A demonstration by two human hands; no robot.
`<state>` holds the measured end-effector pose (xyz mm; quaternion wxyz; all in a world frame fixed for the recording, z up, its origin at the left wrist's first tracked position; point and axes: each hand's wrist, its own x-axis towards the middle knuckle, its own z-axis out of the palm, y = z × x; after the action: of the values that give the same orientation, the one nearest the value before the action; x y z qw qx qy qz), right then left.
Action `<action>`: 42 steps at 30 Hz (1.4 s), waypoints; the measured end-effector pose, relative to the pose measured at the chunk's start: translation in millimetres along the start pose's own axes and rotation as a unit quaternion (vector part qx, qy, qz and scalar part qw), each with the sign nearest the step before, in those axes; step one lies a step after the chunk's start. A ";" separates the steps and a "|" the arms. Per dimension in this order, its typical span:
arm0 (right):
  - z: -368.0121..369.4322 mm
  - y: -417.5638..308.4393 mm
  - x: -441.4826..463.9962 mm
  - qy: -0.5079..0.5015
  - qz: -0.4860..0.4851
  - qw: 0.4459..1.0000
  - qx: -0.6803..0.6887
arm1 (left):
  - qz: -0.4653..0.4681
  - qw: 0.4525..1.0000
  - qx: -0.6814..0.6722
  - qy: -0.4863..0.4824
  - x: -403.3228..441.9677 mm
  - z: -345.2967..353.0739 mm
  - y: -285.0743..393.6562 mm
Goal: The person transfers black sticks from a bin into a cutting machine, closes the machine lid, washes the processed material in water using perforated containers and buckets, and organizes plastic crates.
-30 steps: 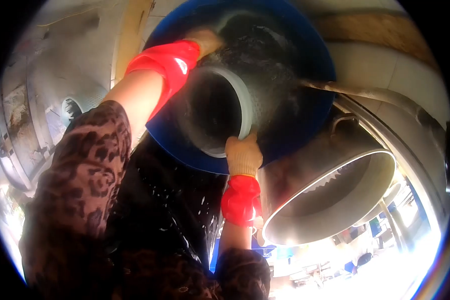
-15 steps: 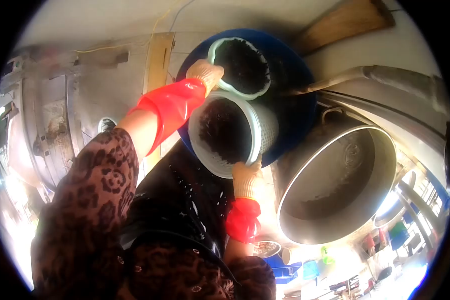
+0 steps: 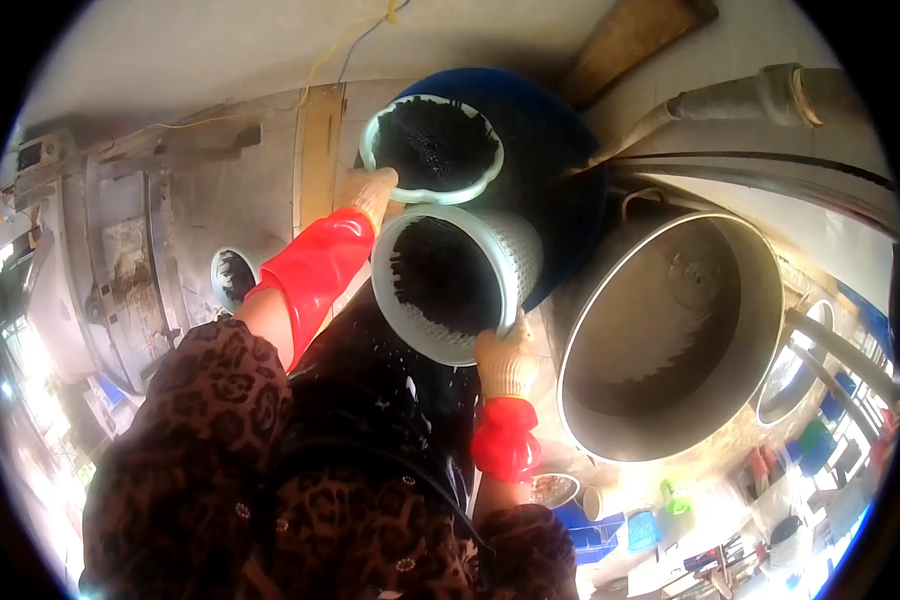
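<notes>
My left hand [image 3: 372, 192], in a pale glove with a red cuff, is closed on the near-left rim of a pale green scalloped basin [image 3: 482, 186]. Dark contents [image 3: 435, 145] show inside the basin. Just below it, a white perforated basket [image 3: 526, 258] leans with its mouth facing me, and dark material lies within. My right hand [image 3: 508, 358], gloved the same way, grips this basket's lower right rim. Behind both vessels is a large blue tub [image 3: 578, 215], whose interior is dark and mostly hidden.
A big metal pot [image 3: 660, 330] stands tilted in view to the right, close to the tub. A thick pipe [image 3: 730, 95] and a wooden board [image 3: 635, 45] are above right. Further left sits a small white container [image 3: 233, 278]. Blue crates [image 3: 590, 535] appear at lower right.
The view has shifted a little. The green basin has moved left and slightly toward me with my left hand. My right hand keeps its hold on the basket rim.
</notes>
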<state>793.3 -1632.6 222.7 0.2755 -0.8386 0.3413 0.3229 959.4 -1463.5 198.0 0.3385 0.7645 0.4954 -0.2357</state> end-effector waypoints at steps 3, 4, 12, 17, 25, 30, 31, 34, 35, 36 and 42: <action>0.0 1.7 2.4 0.009 -0.011 1.000 -0.012 | 0.068 0.997 -0.040 -0.018 27.0 6.4 -31.7; -2.0 1.2 2.4 -0.002 -0.004 1.000 -0.013 | 0.067 0.997 -0.039 -0.018 33.4 8.1 -37.2; -4.8 17.2 6.1 -0.036 0.016 0.999 0.002 | -0.012 0.999 -0.044 -0.004 6.6 9.4 -20.6; -16.2 28.8 -8.9 -0.021 -0.012 0.999 0.043 | -0.021 0.967 -0.248 -0.048 -35.6 -30.0 -32.7; 59.0 -16.2 -74.2 0.007 -0.090 0.993 0.079 | 0.044 0.891 -0.453 -0.001 -28.4 -194.2 -130.7; 72.3 -19.1 -99.0 0.010 -0.166 0.986 -0.003 | 0.296 0.925 -0.218 0.091 32.0 -255.0 -262.6; 71.9 -25.4 -111.0 -0.005 -0.173 0.985 0.001 | 0.464 0.823 0.178 0.277 -33.6 -270.8 -250.3; 102.2 -2.7 -97.3 -0.041 -0.164 0.984 0.057 | 0.299 0.941 -0.012 0.159 -29.9 -291.4 -318.2; 93.8 1.6 -102.1 -0.016 -0.170 0.984 0.044 | 0.296 0.936 0.046 0.187 -44.9 -288.8 -326.1; 96.1 -4.1 -113.0 0.000 -0.173 0.985 0.017 | 0.281 0.939 0.037 0.193 -44.0 -292.6 -349.9; 123.3 -30.5 -186.2 -0.006 -0.088 0.996 0.025 | 0.160 0.937 0.211 0.229 -49.4 -281.8 -514.2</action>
<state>668.6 -1456.2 287.1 0.3256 -0.8563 0.2724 0.2943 475.3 -1137.4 272.3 0.0796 0.9207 0.3697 -0.0962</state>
